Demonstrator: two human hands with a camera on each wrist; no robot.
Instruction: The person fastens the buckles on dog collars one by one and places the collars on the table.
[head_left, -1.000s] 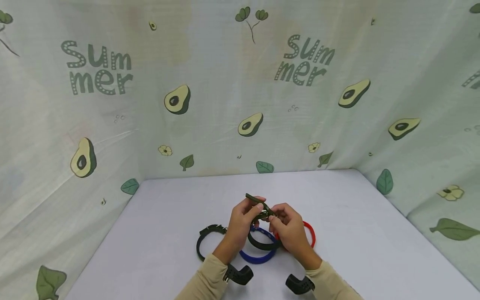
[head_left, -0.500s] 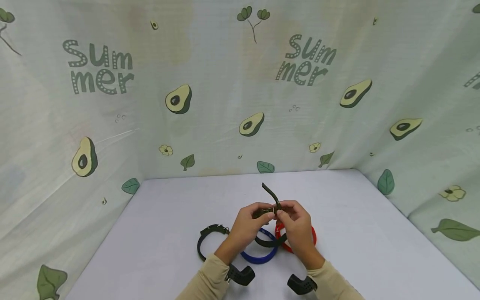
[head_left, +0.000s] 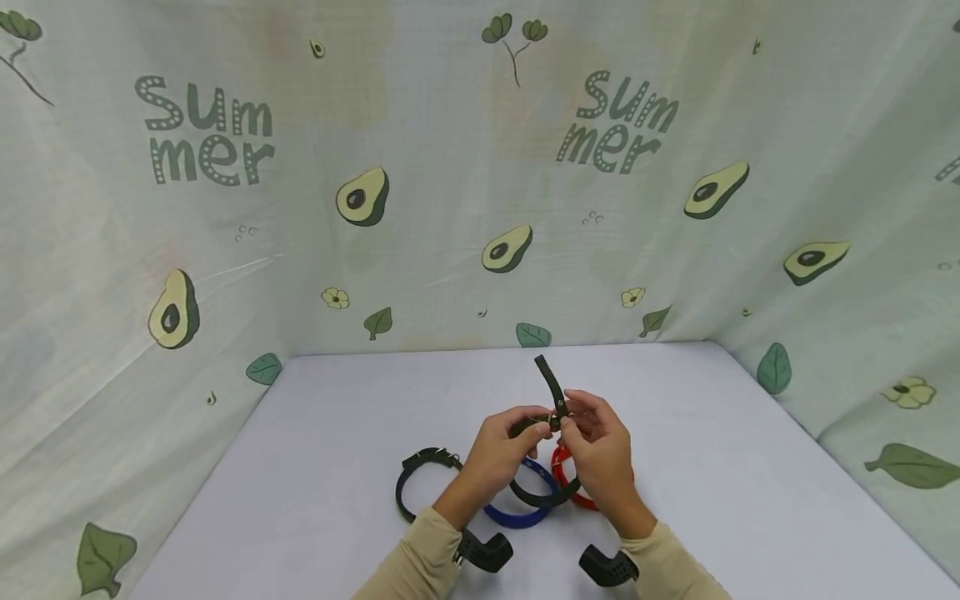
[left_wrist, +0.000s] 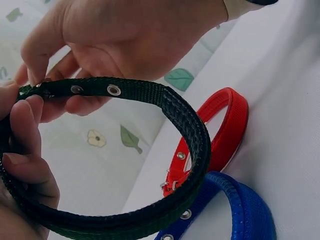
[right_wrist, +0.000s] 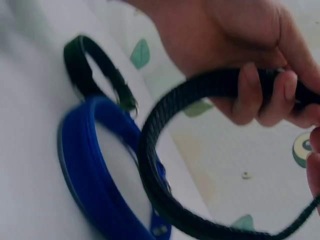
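Observation:
Both hands hold a dark green webbing collar [head_left: 542, 497] above the table, its loop hanging toward me and its free end [head_left: 550, 382] sticking up. My left hand [head_left: 501, 448] grips the strap by the buckle; in the left wrist view its fingers [left_wrist: 24, 134] curl round the collar [left_wrist: 165, 107]. My right hand [head_left: 592, 442] pinches the strap just right of the buckle. In the right wrist view the collar [right_wrist: 165, 130] is looped in front of the left hand. Under the hands lie a blue collar [head_left: 517, 515], a red collar [head_left: 564, 482] and a black collar [head_left: 417, 477].
The white table [head_left: 705, 450] is walled on three sides by an avocado-print cloth [head_left: 420, 208]. The blue collar [left_wrist: 240, 210] and red collar [left_wrist: 225, 130] lie close together on it. Black wrist mounts [head_left: 486, 550] sit on both sleeves.
The collar's free end has swung from pointing left to standing upright and has been drawn further out. Both hands have shifted slightly right, staying on the strap at the buckle.

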